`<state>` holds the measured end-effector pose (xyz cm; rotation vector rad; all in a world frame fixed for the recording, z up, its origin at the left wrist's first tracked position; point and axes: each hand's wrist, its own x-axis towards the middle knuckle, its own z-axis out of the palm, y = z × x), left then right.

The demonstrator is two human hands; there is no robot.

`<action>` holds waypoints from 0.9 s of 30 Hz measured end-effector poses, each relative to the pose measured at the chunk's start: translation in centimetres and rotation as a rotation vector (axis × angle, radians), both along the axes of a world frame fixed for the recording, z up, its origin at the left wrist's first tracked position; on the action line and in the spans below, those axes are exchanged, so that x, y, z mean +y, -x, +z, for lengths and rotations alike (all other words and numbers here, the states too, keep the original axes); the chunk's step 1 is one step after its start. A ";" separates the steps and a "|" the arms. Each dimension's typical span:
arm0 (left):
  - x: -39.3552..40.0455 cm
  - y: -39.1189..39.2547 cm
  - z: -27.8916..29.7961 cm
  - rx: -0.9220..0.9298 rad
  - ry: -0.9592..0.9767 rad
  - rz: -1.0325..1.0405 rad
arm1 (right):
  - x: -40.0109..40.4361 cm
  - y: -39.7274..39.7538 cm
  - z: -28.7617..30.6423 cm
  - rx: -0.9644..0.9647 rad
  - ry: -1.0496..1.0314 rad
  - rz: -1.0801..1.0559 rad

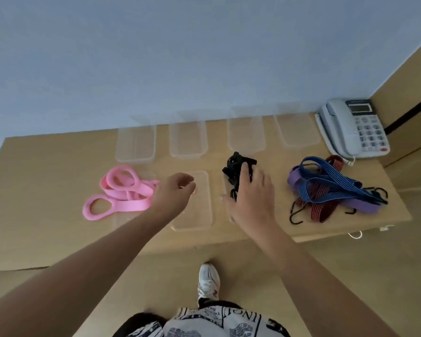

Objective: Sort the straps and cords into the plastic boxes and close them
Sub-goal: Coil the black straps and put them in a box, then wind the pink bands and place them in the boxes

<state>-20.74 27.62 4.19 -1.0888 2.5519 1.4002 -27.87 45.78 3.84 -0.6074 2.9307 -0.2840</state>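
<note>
At table centre, the black cord bundle [238, 172] is gripped by the right hand [250, 193]. It should be lifted whole toward the empty box at twelve o'clock [246, 136]. The left hand [173, 190], loosely curled, holds nothing.

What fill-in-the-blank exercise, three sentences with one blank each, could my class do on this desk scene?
1. The right hand grips the ___ cord bundle.
2. The looped strap at the left is ___.
3. Beside the wall at the far right sits a ___.

Missing words: black; pink; telephone
</note>
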 end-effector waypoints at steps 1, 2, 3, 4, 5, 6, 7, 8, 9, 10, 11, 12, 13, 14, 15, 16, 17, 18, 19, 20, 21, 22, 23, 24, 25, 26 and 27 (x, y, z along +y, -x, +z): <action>-0.2 -0.6 0.3 0.001 0.017 0.009 | -0.6 -0.7 0.3 0.055 0.030 0.056; -0.5 -1.4 0.6 0.004 0.033 0.015 | -1.3 -1.5 0.6 0.081 0.072 0.115; -0.9 -2.4 0.9 0.007 0.052 0.020 | -2.2 -2.4 0.8 0.086 0.112 0.172; -1.4 -3.5 1.1 0.011 0.073 0.024 | -3.3 -3.4 1.0 0.079 0.141 0.221; -1.9 -4.9 1.3 0.017 0.092 0.029 | -4.4 -4.5 1.0 0.068 0.158 0.264; -2.6 -6.5 1.5 0.027 0.108 0.036 | -5.5 -5.7 1.0 0.056 0.162 0.307; -3.3 -8.4 1.6 0.038 0.121 0.045 | -6.6 -7.0 0.8 0.036 0.152 0.352; -4.1 -10.6 1.6 0.041 0.136 0.057 | -7.6 -8.4 0.6 0.010 0.135 0.396; -4.8 -13.0 1.5 0.035 0.158 0.070 | -8.6 -10.0 0.3 -0.014 0.123 0.438; -5.6 -15.7 1.3 0.022 0.184 0.087 | -9.7 -11.6 0.1 -0.031 0.117 0.481; -6.4 -18.6 0.9 0.004 0.208 0.109 | -10.7 -13.4 -0.2 -0.041 0.112 0.526; -7.1 -21.7 0.5 -0.019 0.224 0.138 | -11.7 -15.2 -0.4 -0.054 0.105 0.570; -7.7 -25.1 0.1 -0.050 0.234 0.178 | -12.7 -17.3 -0.6 -0.074 0.094 0.613; -8.1 -28.7 -0.3 -0.082 0.244 0.223 | -13.8 -19.6 -0.8 -0.096 0.076 0.656; -8.3 -32.4 -0.7 -0.110 0.250 0.266 | -14.8 -22.1 -1.0 -0.112 0.055 0.702; -8.4 -36.2 -1.2 -0.134 0.252 0.310 | -15.8 -24.7 -1.2 -0.126 0.037 0.754; -8.4 -40.1 -1.6 -0.155 0.246 0.361 | -16.8 -27.6 -1.3 -0.139 0.023 0.811; -8.1 -44.0 -2.1 -0.174 0.231 0.420 | -17.8 -30.6 -1.5 -0.152 0.011 0.871; -7.8 -47.8 -2.7 -0.189 0.211 0.487 | -18.6 -33.5 -1.7 -0.161 -0.006 0.935; -7.4 -51.4 -3.3 -0.201 0.187 0.558 | -19.4 -36.4 -2.0 -0.166 -0.030 1.002; -6.7 -54.9 -4.0 -0.210 0.161 0.630 | -20.1 -39.3 -2.4 -0.172 -0.057 1.070; -5.9 -58.3 -4.5 -0.222 0.136 0.700 | -20.7 -42.0 -2.7 -0.180 -0.083 1.134; -5.1 -61.3 -5.0 -0.239 0.116 0.765 | -21.2 -44.6 -2.9 -0.191 -0.107 1.189; -4.3 -64.0 -5.4 -0.260 0.098 0.826 | -21.7 -47.1 -3.1 -0.201 -0.129 1.236; -3.5 -66.5 -5.8 -0.280 0.079 0.887 | -22.1 -49.5 -3.3 -0.209 -0.150 1.279; -2.7 -68.8 -6.2 -0.292 0.058 0.947 | -22.5 -51.7 -3.4 -0.215 -0.167 1.323; -2.0 -70.9 -6.6 -0.293 0.034 1.007 | -22.9 -53.7 -3.6 -0.218 -0.184 1.366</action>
